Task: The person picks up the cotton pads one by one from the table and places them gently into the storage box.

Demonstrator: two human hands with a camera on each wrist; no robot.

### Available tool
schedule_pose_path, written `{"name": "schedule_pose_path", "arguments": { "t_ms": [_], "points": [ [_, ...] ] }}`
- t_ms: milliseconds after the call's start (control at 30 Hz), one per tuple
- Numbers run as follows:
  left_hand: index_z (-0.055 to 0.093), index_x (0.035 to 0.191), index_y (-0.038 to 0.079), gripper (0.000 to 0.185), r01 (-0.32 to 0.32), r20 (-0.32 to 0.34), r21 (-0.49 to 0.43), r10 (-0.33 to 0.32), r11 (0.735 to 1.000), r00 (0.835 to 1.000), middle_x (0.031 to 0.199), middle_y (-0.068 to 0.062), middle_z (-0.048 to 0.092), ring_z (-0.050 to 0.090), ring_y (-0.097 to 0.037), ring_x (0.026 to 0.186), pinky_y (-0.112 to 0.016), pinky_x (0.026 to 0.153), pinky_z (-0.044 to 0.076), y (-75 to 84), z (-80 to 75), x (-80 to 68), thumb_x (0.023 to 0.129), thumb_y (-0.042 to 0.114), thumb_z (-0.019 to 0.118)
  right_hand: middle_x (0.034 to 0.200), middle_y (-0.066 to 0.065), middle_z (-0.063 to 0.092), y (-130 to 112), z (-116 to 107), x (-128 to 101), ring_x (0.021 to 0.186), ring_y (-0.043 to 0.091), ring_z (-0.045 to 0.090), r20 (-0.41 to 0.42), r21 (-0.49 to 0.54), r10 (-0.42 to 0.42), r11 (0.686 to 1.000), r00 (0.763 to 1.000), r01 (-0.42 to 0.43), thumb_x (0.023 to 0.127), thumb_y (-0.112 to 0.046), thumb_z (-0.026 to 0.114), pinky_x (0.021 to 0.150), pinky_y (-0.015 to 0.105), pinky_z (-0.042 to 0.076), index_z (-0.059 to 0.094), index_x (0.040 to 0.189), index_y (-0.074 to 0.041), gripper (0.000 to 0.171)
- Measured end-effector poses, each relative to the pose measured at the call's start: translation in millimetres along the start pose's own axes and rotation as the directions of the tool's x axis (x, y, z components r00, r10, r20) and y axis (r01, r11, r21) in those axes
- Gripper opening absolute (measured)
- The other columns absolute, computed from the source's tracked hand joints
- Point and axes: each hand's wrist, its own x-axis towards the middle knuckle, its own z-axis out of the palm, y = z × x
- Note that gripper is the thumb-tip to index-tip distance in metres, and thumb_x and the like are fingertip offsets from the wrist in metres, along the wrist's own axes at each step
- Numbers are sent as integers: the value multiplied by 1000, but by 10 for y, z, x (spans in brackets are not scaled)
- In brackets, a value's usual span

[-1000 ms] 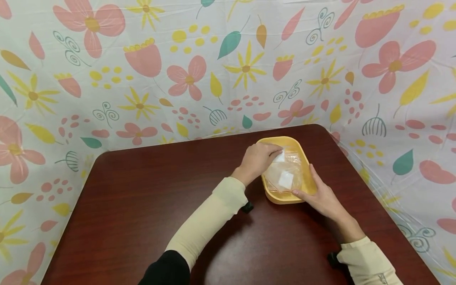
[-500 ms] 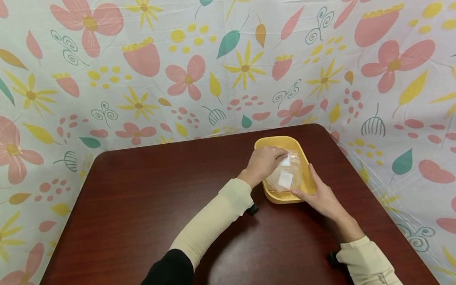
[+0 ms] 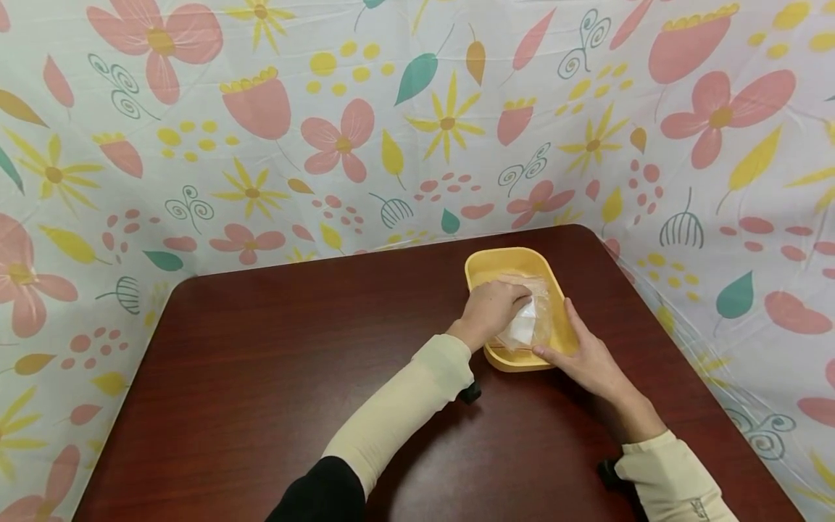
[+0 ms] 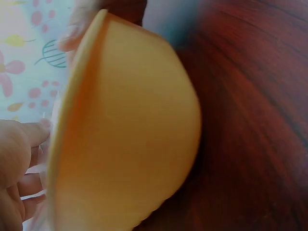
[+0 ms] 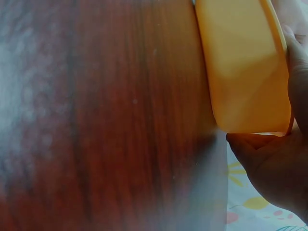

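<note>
A yellow plastic tub (image 3: pixel 561 341) stands at the table's right side, holding clear plastic bags with white labels. My left hand (image 3: pixel 489 308) is over the tub's left half and pinches a clear bag (image 3: pixel 538 308) between thumb and fingers, low over the other bags. In the left wrist view, clear film shows by the fingers of the left hand (image 4: pixel 14 163), beyond the tub wall (image 4: pixel 130 115). My right hand (image 3: pixel 596 366) grips the tub's right side near the front corner, its thumb at the front rim. What lies under the upper bag is partly hidden.
The dark reddish-brown table (image 3: pixel 293 348) extends to the left and in front of the tub. Behind it and along the right side hangs a floral-printed sheet (image 3: pixel 365 145). The table's right edge runs close to the right forearm.
My left hand has moved toward me and slightly right over the tub, bringing the bag down over the others, so the white labels now overlap. The right hand has stayed in place.
</note>
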Motion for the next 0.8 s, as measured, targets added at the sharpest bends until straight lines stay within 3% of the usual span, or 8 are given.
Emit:
{"name": "schedule_pose_path", "arguments": {
  "t_ms": [300,800],
  "points": [
    [69,130,30,33,30,93,70,-36,997,995,124,13,69,66,-8,109,-27,88,54,16,110,-42,103,42,55,163,27,14,-46,20,-7,138,53,33,-4,-6,-10,1000,1000,10,88,-42,78,106,66,33,-4,162,-13,114],
    [68,131,30,34,27,109,62,-34,998,993,124,13,69,66,-9,107,-28,87,54,38,105,-76,103,43,55,165,23,10,-14,52,0,141,51,28,-1,0,-8,1000,1000,8,89,-45,77,108,67,31,-6,162,-14,115]
  ]
}}
